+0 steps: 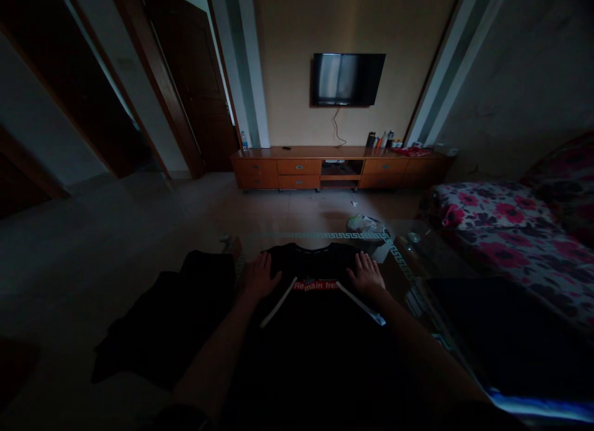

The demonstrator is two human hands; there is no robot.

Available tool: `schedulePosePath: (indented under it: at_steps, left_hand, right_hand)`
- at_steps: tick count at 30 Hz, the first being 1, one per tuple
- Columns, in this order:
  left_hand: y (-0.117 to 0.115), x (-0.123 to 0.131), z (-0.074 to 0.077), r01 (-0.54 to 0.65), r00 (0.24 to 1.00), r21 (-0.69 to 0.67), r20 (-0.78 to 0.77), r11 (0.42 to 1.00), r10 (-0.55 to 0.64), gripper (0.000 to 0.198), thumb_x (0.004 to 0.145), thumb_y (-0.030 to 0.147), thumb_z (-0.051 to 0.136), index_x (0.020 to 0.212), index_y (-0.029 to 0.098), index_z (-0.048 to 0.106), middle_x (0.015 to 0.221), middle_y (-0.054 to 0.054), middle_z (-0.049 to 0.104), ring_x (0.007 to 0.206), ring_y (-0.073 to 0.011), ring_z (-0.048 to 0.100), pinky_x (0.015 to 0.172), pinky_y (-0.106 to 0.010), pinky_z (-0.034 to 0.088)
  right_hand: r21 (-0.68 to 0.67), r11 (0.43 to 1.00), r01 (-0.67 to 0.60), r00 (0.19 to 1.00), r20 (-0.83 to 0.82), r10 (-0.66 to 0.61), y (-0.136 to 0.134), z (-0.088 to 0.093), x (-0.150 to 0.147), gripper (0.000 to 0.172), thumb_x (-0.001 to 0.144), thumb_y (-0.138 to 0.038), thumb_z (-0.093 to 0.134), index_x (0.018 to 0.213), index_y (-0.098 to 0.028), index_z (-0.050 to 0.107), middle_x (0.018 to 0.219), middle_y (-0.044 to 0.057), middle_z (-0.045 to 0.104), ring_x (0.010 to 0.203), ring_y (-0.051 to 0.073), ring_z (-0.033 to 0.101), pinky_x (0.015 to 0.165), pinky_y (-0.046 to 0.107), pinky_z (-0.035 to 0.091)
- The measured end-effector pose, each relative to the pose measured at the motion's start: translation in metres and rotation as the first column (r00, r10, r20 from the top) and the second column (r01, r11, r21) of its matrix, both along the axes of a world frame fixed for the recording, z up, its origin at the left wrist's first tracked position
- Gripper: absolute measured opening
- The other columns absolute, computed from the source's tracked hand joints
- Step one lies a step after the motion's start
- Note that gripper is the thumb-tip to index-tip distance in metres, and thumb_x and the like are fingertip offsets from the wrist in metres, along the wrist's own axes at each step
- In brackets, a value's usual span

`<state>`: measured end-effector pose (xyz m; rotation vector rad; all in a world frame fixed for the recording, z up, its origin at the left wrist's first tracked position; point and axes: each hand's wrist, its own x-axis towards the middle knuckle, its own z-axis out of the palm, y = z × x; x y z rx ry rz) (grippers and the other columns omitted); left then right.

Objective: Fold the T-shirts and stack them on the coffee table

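A black T-shirt [320,338] lies spread on a glass table, its neckline away from me. Across its chest runs a red strip with pale lettering, "Remain free" as far as I can read, and a white stripe slants down on each side. My left hand [260,277] rests flat on the left shoulder of the shirt, fingers stretched out. On the opposite shoulder lies my right hand [367,275], its fingers also extended and spread. Neither hand grips the cloth. The shirt's lower part fades into darkness near my body.
Dark folded cloth [171,319] lies to the left, and more dark cloth [510,332] to the right. The glass table's patterned edge [320,235] shows beyond the shirt. Behind it stand a bin with a plastic bag [366,224], a flowered sofa [505,208] and a wooden TV cabinet [299,168].
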<state>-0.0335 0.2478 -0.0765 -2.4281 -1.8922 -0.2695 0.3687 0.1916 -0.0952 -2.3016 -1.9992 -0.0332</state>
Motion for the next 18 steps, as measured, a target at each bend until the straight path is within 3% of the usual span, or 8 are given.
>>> schedulePosePath:
  at_steps: [5, 12, 15, 18]
  left_hand:
    - [0.044, 0.004, -0.002, -0.033, 0.999, 0.025, 0.007, 0.999, 0.033, 0.081, 0.091, 0.065, 0.044, 0.155, 0.014, 0.037, 0.167, -0.018, 0.02, 0.153, -0.0346, 0.021, 0.121, -0.049, 0.021]
    - [0.1, 0.011, -0.009, -0.032, 0.999, 0.008, 0.012, 0.999, 0.032, 0.081, 0.09, 0.066, 0.046, 0.154, 0.017, 0.039, 0.166, -0.016, 0.026, 0.153, -0.0349, 0.02, 0.123, -0.049, 0.017]
    - [0.106, 0.015, -0.006, -0.037, 0.999, 0.011, 0.007, 0.999, 0.037, 0.081, 0.09, 0.066, 0.048, 0.154, 0.016, 0.039, 0.164, -0.017, 0.03, 0.152, -0.0356, 0.024, 0.122, -0.049, 0.018]
    - [0.097, 0.02, 0.003, -0.07, 0.998, 0.122, 0.011, 0.99, 0.069, 0.071, 0.092, 0.059, 0.048, 0.147, 0.014, 0.047, 0.157, -0.019, 0.039, 0.146, -0.0365, 0.033, 0.119, -0.049, 0.025]
  right_hand:
    - [0.047, 0.999, 0.016, 1.0, -0.024, -0.015, 0.04, 0.002, 0.001, 0.081, 0.098, -0.061, 0.028, 0.158, -0.006, 0.027, 0.168, 0.018, 0.009, 0.156, 0.03, 0.007, 0.124, 0.046, 0.006]
    - [-0.013, 0.999, 0.052, 0.997, -0.056, -0.053, 0.088, 0.002, 0.008, 0.081, 0.098, -0.063, 0.029, 0.16, -0.01, 0.025, 0.168, 0.017, 0.011, 0.155, 0.031, 0.009, 0.123, 0.048, 0.008]
    - [0.0, 0.998, 0.056, 0.996, -0.063, -0.056, 0.097, 0.002, 0.008, 0.081, 0.097, -0.063, 0.031, 0.158, -0.011, 0.028, 0.168, 0.017, 0.015, 0.154, 0.031, 0.012, 0.122, 0.049, 0.008]
    - [0.116, 0.991, 0.072, 0.997, -0.042, -0.067, 0.092, 0.007, 0.002, 0.072, 0.098, -0.057, 0.033, 0.151, -0.009, 0.039, 0.162, 0.02, 0.029, 0.148, 0.034, 0.023, 0.12, 0.05, 0.013]
